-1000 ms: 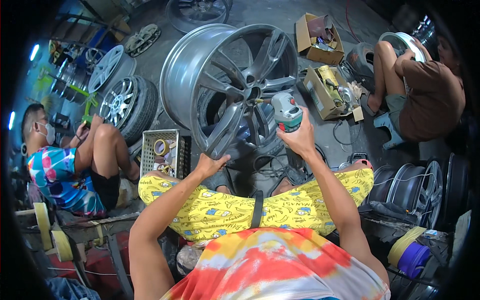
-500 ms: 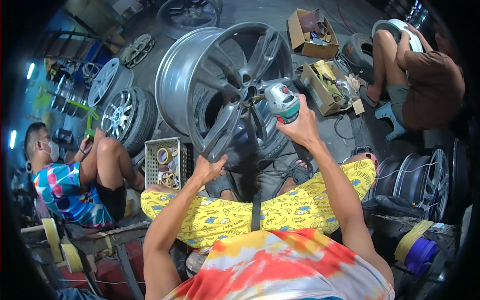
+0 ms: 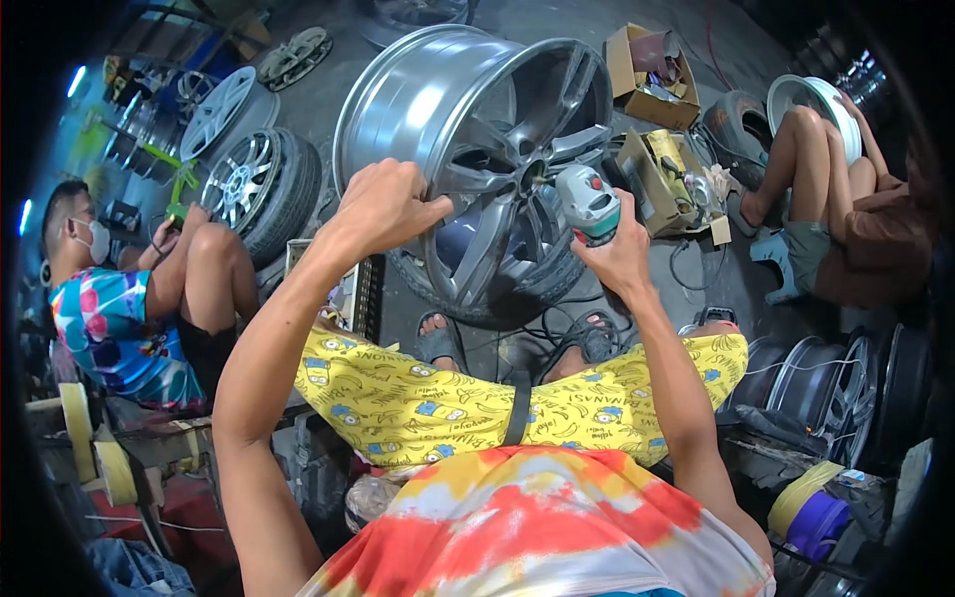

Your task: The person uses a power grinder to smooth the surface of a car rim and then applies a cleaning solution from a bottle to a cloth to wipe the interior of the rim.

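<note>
The five-spoke grey alloy wheel (image 3: 527, 164) stands tilted in front of the person, between the legs and the open cardboard box (image 3: 635, 179), above a black tyre (image 3: 532, 310); its barrel faces left and its spoked face points toward the right hand. Compared with the frame half a second earlier, more of the barrel is exposed and the spokes have changed angle. The left hand (image 3: 386, 207) has moved from the lower edge of the wheel up to its left side, at the front lip. Its fingers are curled and its thumb extends to the right; whether the fingers hook around the lip cannot be told. The right hand (image 3: 619, 251) remains wrapped firmly around a grey-and-teal handheld power tool (image 3: 589, 204), as before. The tool's tip is directed at the hub; contact with the metal cannot be confirmed. The left forearm now partly covers the slotted plastic crate (image 3: 371, 298), which was previously in clear view beside the left knee.
</note>
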{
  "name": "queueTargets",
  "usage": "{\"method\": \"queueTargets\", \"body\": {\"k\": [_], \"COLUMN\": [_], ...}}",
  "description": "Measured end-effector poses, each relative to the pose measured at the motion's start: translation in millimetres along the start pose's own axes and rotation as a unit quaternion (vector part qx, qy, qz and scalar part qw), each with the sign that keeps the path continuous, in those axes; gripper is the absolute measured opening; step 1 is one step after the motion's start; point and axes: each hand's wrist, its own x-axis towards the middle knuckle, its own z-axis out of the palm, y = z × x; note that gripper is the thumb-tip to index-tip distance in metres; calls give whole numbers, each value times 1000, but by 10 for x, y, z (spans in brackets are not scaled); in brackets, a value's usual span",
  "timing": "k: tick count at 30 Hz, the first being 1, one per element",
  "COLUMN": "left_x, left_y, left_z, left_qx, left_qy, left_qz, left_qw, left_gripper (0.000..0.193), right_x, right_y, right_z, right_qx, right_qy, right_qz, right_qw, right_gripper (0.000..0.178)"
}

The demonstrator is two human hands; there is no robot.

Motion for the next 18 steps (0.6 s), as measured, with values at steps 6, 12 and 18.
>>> {"method": "queueTargets", "body": {"k": [6,12,18], "left_x": [-258,-322,-356], "left_y": [-235,-165,-211], "left_z": [91,89,66], "left_qx": [-13,-123,-117], "left_qy": [18,4,11], "left_qz": [-8,-12,-23], "left_qw": [1000,992,993], "left_gripper": [55,67,69], "right_x": [51,19,-22], "right_y": [-89,-168,-58], "right_z": [-8,-103,3], "right_qx": [7,6,42], "right_qy": [-11,-62,-34], "right_qz": [16,41,50], "right_qw": [1000,997,997], "right_gripper": [82,82,79]}}
